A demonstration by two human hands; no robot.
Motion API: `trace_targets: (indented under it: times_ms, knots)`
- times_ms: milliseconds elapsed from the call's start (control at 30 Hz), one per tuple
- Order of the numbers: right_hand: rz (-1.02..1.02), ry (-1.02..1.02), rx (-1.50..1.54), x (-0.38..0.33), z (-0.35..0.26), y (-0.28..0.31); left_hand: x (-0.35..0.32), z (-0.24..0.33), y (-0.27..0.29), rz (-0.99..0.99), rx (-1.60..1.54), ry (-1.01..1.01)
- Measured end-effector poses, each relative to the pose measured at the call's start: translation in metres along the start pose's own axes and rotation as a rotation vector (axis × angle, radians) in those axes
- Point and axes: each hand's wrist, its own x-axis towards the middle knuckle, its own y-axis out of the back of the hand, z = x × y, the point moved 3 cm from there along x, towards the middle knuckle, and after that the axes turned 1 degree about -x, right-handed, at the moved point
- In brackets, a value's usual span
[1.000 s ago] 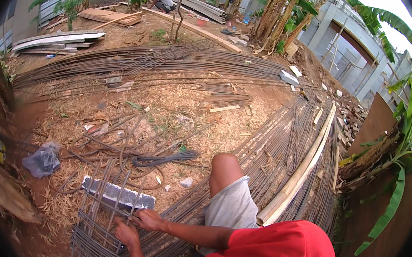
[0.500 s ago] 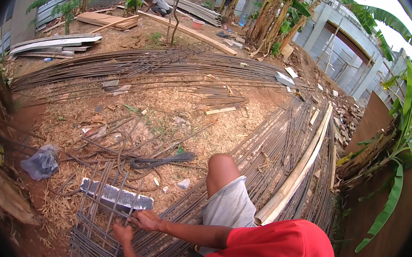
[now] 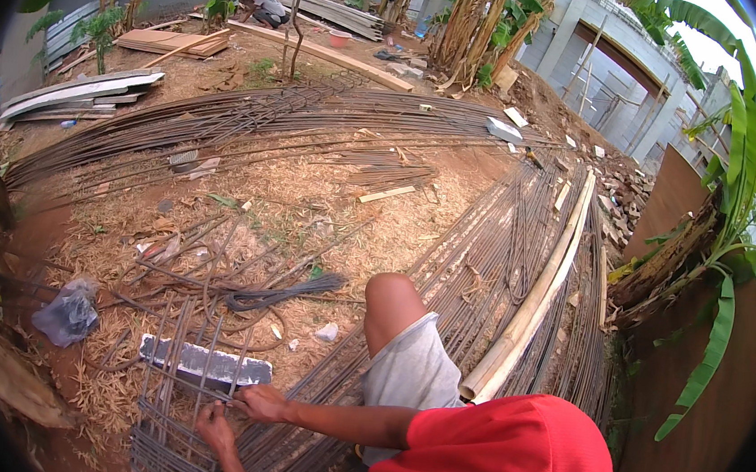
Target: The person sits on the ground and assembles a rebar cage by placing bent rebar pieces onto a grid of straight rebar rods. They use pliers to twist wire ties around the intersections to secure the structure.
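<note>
A cage of thin steel rods [image 3: 176, 445] lies at the lower left, long bars crossed by many closely set rods. My left hand [image 3: 216, 427] is closed on a steel rod at the cage's right side. Just beyond it my right hand [image 3: 260, 401] is curled in against a crossing of the rods, and whatever its fingers hold is too small to make out. Under the bars' far part sits a dark block with a white-smeared top [image 3: 205, 362]. A bundle of dark wire [image 3: 287, 295] rests on the wood shavings farther out.
Long steel bars [image 3: 485, 245] cover the ground to my right, with a split bamboo pole [image 3: 533, 312] on them. More bars [image 3: 226, 124] curve across the far side. A clear plastic bag [image 3: 67, 312] lies left. Another person [image 3: 267, 11] crouches far off.
The view has shifted a little, so the surroundings sit farther left. My left hand has drawn slightly away from the right one; both stay at the rod cage.
</note>
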Motion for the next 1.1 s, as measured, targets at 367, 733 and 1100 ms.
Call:
trace_targets:
  times_ms: [367,733,1100]
  knots:
    - [0.075,0.016,0.015,0.001,0.003,-0.002,0.033,-0.042,-0.024,0.089,-0.433,0.308]
    - [0.097,-0.068,0.090,-0.002,-0.001,-0.003,-0.013,0.001,-0.016,0.165,-0.131,-0.008]
    - [-0.144,-0.406,0.331,0.024,0.016,-0.019,-0.030,0.017,-0.017,0.168,-0.153,-0.193]
